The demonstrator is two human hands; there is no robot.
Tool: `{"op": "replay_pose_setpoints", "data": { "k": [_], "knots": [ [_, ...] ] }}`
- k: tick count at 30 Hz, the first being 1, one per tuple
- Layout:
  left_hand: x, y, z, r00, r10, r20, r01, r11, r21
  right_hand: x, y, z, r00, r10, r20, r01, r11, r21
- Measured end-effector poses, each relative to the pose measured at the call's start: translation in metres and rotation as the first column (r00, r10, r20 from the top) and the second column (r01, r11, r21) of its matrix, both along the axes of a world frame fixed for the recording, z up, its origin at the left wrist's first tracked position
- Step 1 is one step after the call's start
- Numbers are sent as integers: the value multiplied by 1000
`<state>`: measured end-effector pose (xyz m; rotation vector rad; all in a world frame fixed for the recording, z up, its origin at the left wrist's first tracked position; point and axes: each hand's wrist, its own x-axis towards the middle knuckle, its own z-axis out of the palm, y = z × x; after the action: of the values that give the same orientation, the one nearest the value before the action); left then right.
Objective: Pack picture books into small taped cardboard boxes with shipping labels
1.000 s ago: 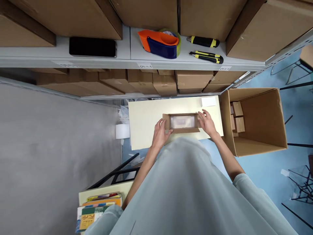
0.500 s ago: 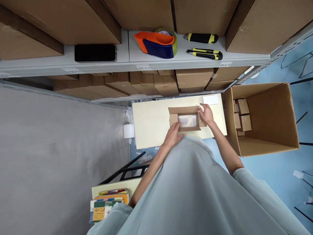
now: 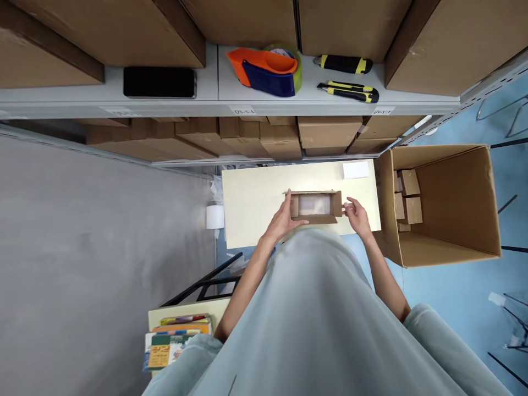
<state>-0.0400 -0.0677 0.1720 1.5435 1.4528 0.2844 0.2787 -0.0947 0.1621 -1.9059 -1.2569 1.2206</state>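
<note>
A small open cardboard box (image 3: 314,219) lies on the cream tabletop, with a pale, partly see-through item (image 3: 314,204) inside; its kind is unclear. My left hand (image 3: 282,220) spans the box's left end, fingers stretched toward the far corner and thumb along the near edge, gripping it. At the right end, my right hand (image 3: 358,216) has its fingers bent together at a small brown tab or flap edge of the box. A white card or flat packet (image 3: 355,170) rests behind my right hand.
A large open carton (image 3: 454,203) holding several small boxes stands right of the table (image 3: 251,209). Above, a metal shelf (image 3: 165,110) bears cartons, a phone (image 3: 160,82), a tape dispenser (image 3: 268,71) and two box cutters (image 3: 346,64). Books (image 3: 177,341) lie at lower left.
The box's side flaps, spread outward before, now stand more upright. My left hand has shifted to the left end; my right hand has moved down and right from the far right corner.
</note>
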Motion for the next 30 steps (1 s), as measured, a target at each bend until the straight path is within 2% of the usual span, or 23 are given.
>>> {"op": "replay_pose_setpoints", "data": {
  "k": [4,7,12,16,19,23,25,28,30],
  "knots": [
    [0,6,-4,1000,31,0,-31,998,60,-25,2,19,995,78,60,-82,994,70],
    [0,9,-6,999,31,14,-32,996,84,-28,7,26,984,111,142,-124,989,82],
    [-3,9,-5,1000,-10,7,9,990,141,-21,8,29,983,135,126,-142,989,44],
    [-5,9,-3,999,-42,14,40,987,153,-27,5,24,973,216,86,-217,976,-2],
    [-8,5,-2,997,-72,41,64,985,162,-33,2,18,931,343,125,-339,939,-53],
    [-13,-5,-7,995,-85,47,74,977,201,-27,-2,12,817,521,246,-522,850,-67],
    [-16,-9,-12,999,-25,35,16,975,221,-22,-2,10,807,515,288,-525,850,-48],
    [-18,-9,-18,995,93,25,-96,958,271,-20,2,7,850,394,350,-406,913,-42],
    [-20,-5,-21,993,119,18,-119,946,302,-22,7,7,868,303,394,-317,948,-31]
  ]
}}
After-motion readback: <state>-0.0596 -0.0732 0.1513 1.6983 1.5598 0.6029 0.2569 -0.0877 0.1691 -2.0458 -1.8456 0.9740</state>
